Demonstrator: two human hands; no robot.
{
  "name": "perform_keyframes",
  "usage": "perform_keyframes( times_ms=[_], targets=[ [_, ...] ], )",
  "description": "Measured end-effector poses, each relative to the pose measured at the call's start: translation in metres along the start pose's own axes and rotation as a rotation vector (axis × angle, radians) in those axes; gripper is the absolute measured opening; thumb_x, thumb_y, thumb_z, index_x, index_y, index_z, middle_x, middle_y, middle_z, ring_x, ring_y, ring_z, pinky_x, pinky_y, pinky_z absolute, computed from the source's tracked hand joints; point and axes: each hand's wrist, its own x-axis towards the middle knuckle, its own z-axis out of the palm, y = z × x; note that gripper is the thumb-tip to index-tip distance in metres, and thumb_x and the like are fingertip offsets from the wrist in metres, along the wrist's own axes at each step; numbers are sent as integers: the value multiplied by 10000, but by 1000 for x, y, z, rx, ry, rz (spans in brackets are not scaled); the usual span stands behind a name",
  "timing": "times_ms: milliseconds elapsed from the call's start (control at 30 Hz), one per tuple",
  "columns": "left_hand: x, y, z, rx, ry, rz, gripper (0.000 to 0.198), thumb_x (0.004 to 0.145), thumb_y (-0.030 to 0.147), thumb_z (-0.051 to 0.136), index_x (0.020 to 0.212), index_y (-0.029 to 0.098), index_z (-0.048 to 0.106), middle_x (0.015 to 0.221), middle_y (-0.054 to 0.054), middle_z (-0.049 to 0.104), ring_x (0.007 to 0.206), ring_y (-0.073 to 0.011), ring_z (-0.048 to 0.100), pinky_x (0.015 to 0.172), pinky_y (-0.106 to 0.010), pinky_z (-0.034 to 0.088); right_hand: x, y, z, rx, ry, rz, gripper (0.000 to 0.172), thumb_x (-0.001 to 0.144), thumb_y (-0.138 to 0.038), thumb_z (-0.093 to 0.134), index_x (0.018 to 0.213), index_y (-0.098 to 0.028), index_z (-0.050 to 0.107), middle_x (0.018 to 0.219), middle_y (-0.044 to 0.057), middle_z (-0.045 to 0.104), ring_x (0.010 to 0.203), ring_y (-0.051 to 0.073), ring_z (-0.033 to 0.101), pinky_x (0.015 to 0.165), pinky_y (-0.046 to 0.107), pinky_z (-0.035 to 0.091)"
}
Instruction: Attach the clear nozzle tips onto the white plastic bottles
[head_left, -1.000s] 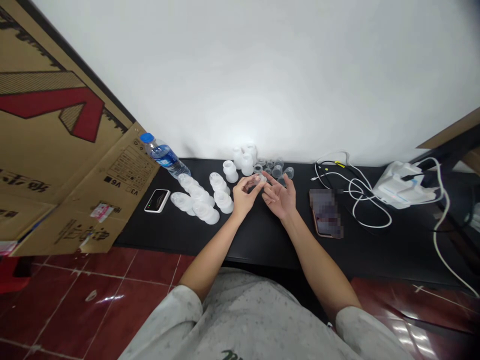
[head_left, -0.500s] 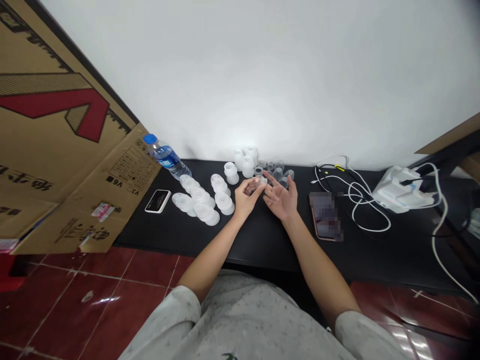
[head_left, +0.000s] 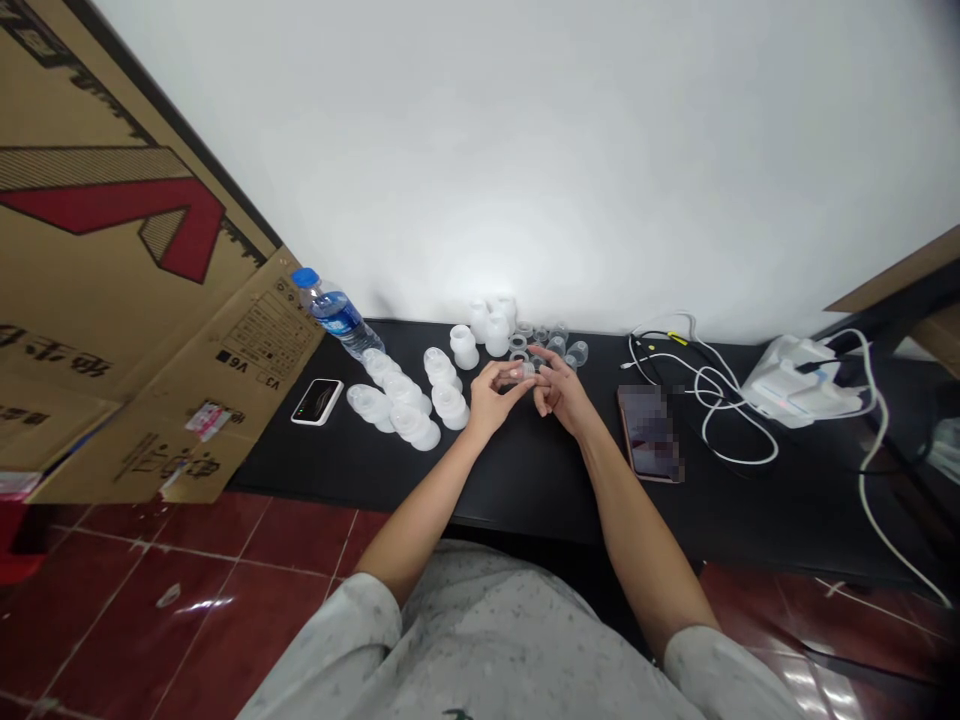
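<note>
Both of my hands meet over the middle of the black table [head_left: 525, 480]. My left hand [head_left: 491, 397] pinches a small clear plastic piece [head_left: 520, 374] at its fingertips. My right hand [head_left: 559, 393] has its fingers curled in and touches the same piece from the right. Just behind the hands lie several small clear rings and caps [head_left: 555, 345]. To the left lie several white translucent cups [head_left: 405, 395], some stacked on their sides, and more white pieces [head_left: 487, 325] stand near the wall.
A water bottle [head_left: 334, 312] lies at the table's left back, by a large cardboard box [head_left: 112, 270]. A small white-edged phone [head_left: 316, 401] sits at the left. A second phone [head_left: 649, 432] lies to the right, then white cables [head_left: 712, 400] and a white device [head_left: 799, 375].
My right hand had its fingers spread beside the piece; they have now curled in and closed onto it. The left hand kept its pinch. The view drifted slightly.
</note>
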Motion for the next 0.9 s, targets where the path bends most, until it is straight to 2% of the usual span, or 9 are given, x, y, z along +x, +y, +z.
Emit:
perform_keyframes(
  times_ms=[133,267,367,467,567,633,733,833,900],
  targets=[
    [1,0,-1,-38,-33,-43,458,752,441,996,1092,195,813,1046,-77,788,933,-223,801,922,-436,683,0,1,-2,-27,7,-11,597,902,-465,819,1420,-232,633,594,-90,620,372,98,499,374,197,314],
    [2,2,5,-135,-65,-104,526,748,446,1002,1159,193,792,1094,-102,829,975,-240,812,955,-445,667,3,6,-2,-59,126,-92,556,841,-425,891,1325,-222,707,474,-126,519,360,92,410,387,202,299],
    [2,6,11,-150,-44,-91,492,821,486,946,1189,196,798,1194,-128,827,1067,-259,808,1006,-453,648,5,7,-4,-89,179,-130,479,846,-445,885,1238,-197,768,463,-97,537,370,94,400,382,211,276],
    [1,10,13,-120,-24,-74,416,908,520,862,1176,204,822,1190,-130,833,1097,-267,804,1027,-457,635,6,6,-5,-107,175,-132,450,873,-463,857,1224,-188,796,469,-75,559,383,97,409,377,215,274],
    [2,13,12,-81,13,-65,390,901,539,861,1120,216,842,1163,-119,832,1074,-270,801,979,-440,645,6,6,-4,-122,175,-121,471,851,-470,872,1225,-192,801,486,-72,572,398,102,421,374,219,296],
    [3,12,10,-83,51,-79,387,878,556,877,1057,214,843,1121,-106,832,1031,-258,796,942,-418,646,7,7,-4,-142,182,-134,484,806,-457,911,1206,-206,805,575,-52,640,433,102,458,389,222,326],
    [6,8,7,-112,98,-117,421,879,611,855,970,202,818,987,-71,824,886,-217,773,850,-370,639,9,10,-6,-240,213,-203,444,783,-453,933,1149,-231,816,824,9,750,513,101,503,436,239,377],
    [7,4,3,-140,114,-146,462,912,660,799,926,198,787,875,-32,785,768,-173,720,748,-310,608,8,12,-6,-427,234,-328,430,773,-415,953,1153,-267,818,974,28,738,573,108,476,502,266,426],
    [7,2,3,-162,107,-170,485,934,675,768,883,193,766,802,-12,743,713,-151,681,695,-279,577,6,12,-4,-548,220,-406,543,733,-363,985,1239,-303,798,1081,40,711,613,125,476,544,289,456]
  ],
)
